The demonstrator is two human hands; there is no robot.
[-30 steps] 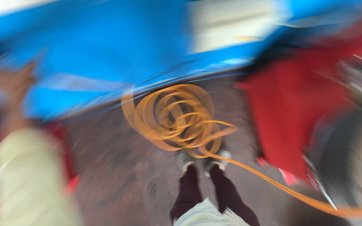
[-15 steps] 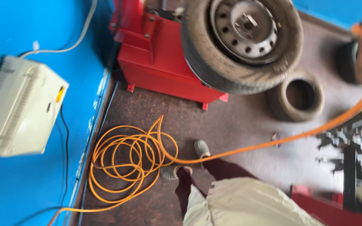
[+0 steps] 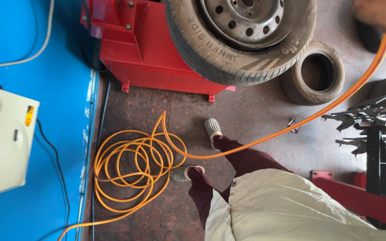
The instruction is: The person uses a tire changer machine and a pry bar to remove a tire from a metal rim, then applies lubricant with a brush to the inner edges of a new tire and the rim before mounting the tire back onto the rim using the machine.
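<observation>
- At the top right corner, the right hand (image 3: 376, 15) grips the orange hose (image 3: 264, 140); its fingers are cut off by the frame edge, but the hose runs straight out from under it.
- From that hand the hose slopes down and left across the brown floor (image 3: 255, 107), passes the person's grey shoes (image 3: 212, 128), and ends in a loose coil (image 3: 132, 172) by the blue wall (image 3: 32, 214).
- No left hand is in view.
- Above the coil, a wheel with tyre (image 3: 242, 35) lies on a red machine (image 3: 144, 49).
- Beside it, a small bare tyre (image 3: 313, 73) rests on the floor.
- Mounted on the wall is a cream box (image 3: 3, 138).
</observation>
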